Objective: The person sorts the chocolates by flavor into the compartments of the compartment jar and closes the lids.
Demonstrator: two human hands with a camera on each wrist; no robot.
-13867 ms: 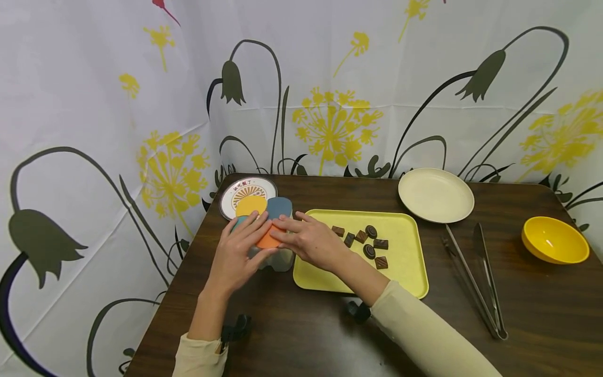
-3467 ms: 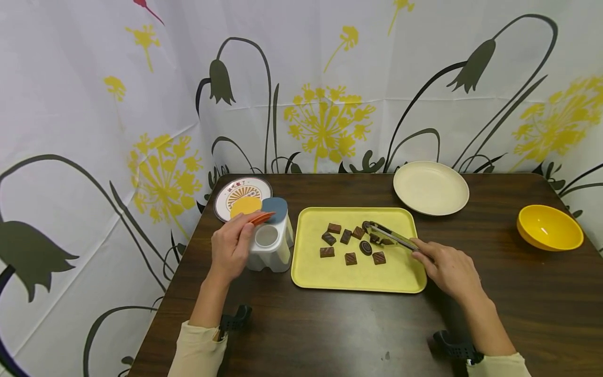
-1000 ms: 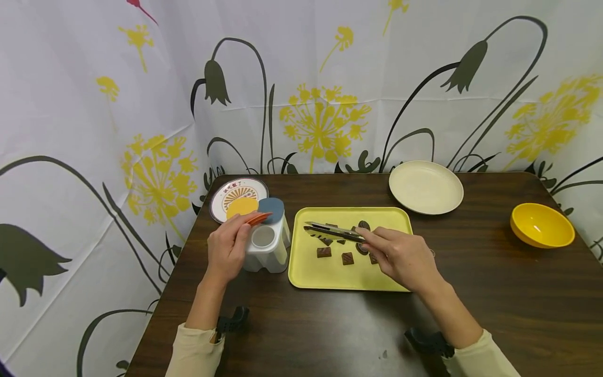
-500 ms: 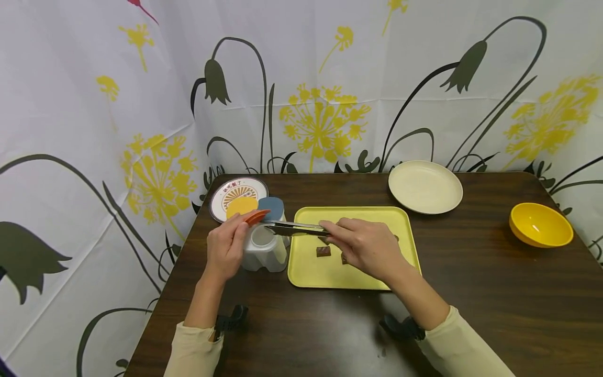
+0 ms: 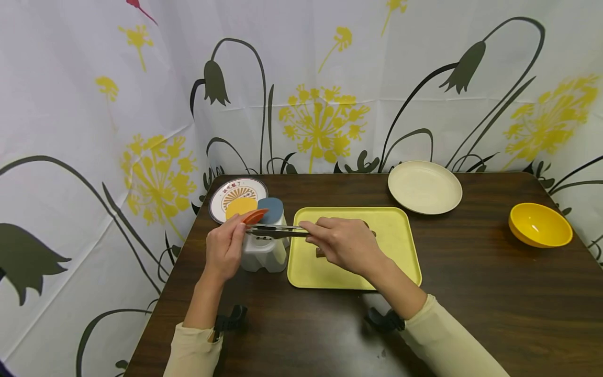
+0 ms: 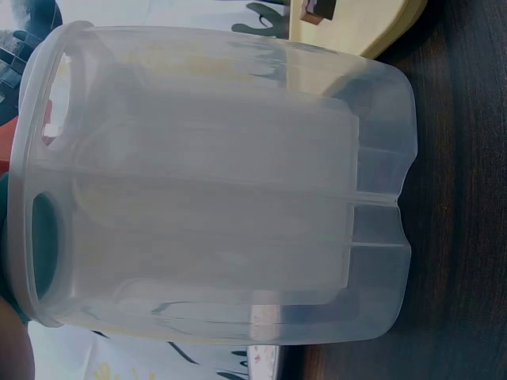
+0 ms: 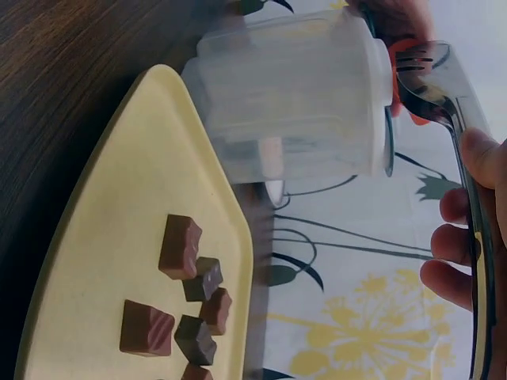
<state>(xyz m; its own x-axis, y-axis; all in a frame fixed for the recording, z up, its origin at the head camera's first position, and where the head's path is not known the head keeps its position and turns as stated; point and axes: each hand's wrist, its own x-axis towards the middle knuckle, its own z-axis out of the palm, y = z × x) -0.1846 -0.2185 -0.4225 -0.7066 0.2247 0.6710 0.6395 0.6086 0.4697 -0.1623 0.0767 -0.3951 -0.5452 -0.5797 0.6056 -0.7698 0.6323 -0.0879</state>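
Observation:
My left hand [image 5: 225, 248] pinches the orange lid [image 5: 255, 217], tilted up over a translucent white container [image 5: 265, 257]. My right hand [image 5: 350, 248] grips metal tongs [image 5: 280, 231] along their arms. Their tips reach over the container's uncovered round opening, close to the left fingers. In the right wrist view, the fork-shaped tip [image 7: 416, 67] overlaps the orange lid; I cannot tell whether it holds anything. Yellow [image 5: 241, 207] and blue [image 5: 271, 209] lids cover other compartments. A teal lid [image 6: 43, 245] shows in the left wrist view. Several chocolates [image 7: 181, 247] lie on the yellow tray [image 5: 358, 277], mostly hidden by my right hand in the head view.
A printed plate [image 5: 219, 201] sits behind the container at the back left. Toward the back right is a cream plate [image 5: 425, 187], with a yellow bowl [image 5: 540, 225] farther right. A patterned cloth [image 5: 325, 68] hangs behind the dark wooden table [image 5: 480, 293].
Earlier, both hands were on the lids and the tongs lay right of the tray. The orange lid was lifted, and the right hand took the tongs, moving them left from tray to container.

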